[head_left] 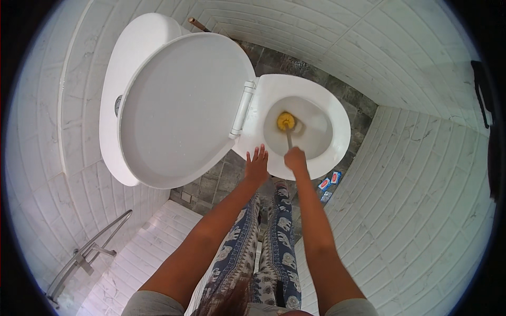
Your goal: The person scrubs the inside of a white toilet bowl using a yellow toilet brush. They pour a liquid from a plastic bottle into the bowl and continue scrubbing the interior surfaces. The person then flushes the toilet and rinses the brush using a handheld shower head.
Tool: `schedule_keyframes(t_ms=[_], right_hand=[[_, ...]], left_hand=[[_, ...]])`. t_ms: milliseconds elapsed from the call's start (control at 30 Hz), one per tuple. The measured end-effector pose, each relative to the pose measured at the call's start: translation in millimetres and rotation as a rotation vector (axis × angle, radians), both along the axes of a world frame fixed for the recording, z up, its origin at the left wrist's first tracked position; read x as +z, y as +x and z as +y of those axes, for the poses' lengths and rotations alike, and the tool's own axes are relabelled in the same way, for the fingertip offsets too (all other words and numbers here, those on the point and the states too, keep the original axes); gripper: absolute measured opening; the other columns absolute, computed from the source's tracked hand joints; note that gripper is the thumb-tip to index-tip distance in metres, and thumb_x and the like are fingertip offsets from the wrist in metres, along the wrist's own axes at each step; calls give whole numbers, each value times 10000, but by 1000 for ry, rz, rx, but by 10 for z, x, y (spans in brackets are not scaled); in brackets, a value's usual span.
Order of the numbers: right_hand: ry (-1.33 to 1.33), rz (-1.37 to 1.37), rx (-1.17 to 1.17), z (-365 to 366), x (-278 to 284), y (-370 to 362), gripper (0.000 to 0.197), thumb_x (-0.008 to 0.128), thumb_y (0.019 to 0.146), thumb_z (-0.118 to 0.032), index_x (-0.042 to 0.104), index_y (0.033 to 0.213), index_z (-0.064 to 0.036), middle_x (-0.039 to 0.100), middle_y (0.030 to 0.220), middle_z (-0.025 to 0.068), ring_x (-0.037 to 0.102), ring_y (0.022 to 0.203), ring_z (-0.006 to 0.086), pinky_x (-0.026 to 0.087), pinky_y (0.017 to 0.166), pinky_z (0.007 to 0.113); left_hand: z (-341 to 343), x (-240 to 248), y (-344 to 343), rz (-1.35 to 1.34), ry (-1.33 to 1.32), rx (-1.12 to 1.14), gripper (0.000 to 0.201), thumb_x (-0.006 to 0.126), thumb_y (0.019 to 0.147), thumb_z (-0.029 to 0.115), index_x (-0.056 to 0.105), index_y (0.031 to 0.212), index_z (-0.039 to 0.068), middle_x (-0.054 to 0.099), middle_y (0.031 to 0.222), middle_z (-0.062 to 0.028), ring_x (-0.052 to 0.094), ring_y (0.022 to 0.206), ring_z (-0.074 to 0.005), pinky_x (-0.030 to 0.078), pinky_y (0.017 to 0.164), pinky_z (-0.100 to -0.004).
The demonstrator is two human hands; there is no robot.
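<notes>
A toilet brush with a yellow head (286,120) is down inside the white toilet bowl (340,124). My right hand (295,159) is closed round the brush's handle, over the near part of the bowl rim. The fingers of my left hand (256,166) are spread and stretched out, with nothing in them. That hand is at the near left edge of the bowl; whether it touches the rim I cannot tell. The raised toilet lid (184,110) leans back to the left, joined to the bowl by a white hinge (242,109).
Behind the lid stands the white cistern (118,95) with a round metal button. Several small blue and white packets (324,184) lie on the dark tiled floor (213,181) right of the bowl. White tiled walls (400,174) stand close around. A metal fixture (89,253) is at the lower left.
</notes>
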State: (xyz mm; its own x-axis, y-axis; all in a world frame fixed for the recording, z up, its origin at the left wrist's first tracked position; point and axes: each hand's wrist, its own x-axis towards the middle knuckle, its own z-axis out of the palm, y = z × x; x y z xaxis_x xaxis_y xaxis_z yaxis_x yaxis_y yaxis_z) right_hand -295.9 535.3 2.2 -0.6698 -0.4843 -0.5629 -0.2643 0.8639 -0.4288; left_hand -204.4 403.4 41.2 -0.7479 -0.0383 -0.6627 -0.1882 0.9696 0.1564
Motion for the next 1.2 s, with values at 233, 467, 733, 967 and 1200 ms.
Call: schedule_keyframes(t_ms=[233, 467, 733, 967, 1200], right_hand=[[8, -150, -263, 202, 244, -29, 141, 500, 743, -113, 575, 696, -3, 593, 782, 179, 582, 765, 314, 467, 695, 419], [66, -81, 15, 166, 192, -154, 131, 519, 687, -90, 578, 719, 22, 589, 763, 222, 585, 768, 358, 471, 692, 427], [134, -264, 214, 517, 1292, -382, 173, 480, 720, -80, 560, 810, 45, 583, 846, 248, 587, 771, 377, 472, 707, 431], [193, -168, 43, 114, 912, -572, 238, 408, 772, -104, 607, 828, 12, 596, 844, 225, 593, 818, 355, 473, 721, 437], [71, -237, 277, 193, 1408, -236, 222, 422, 755, -89, 574, 860, 34, 585, 858, 232, 583, 837, 346, 464, 732, 439]], left_hand=[[-18, 33, 17, 3, 14, 1, 733, 590, 705, 257, 242, 1324, 73, 55, 1423, -113, 112, 1307, -258, 131, 1018, -517], [-62, 140, 16, 54, 160, 103, 665, 559, 723, 210, 277, 1306, 57, 87, 1418, -94, 138, 1301, -237, 151, 1022, -503], [-53, 169, 328, 43, 143, 141, 698, 581, 726, 235, 250, 1309, 37, 109, 1408, -113, 146, 1294, -276, 189, 997, -518], [23, 212, 266, 46, 131, 124, 719, 590, 717, 259, 247, 1315, 56, 106, 1414, -89, 114, 1302, -270, 164, 987, -560], [-25, 271, 129, 129, 159, 114, 739, 607, 699, 289, 258, 1315, 78, 113, 1414, -72, 108, 1304, -264, 162, 970, -593]])
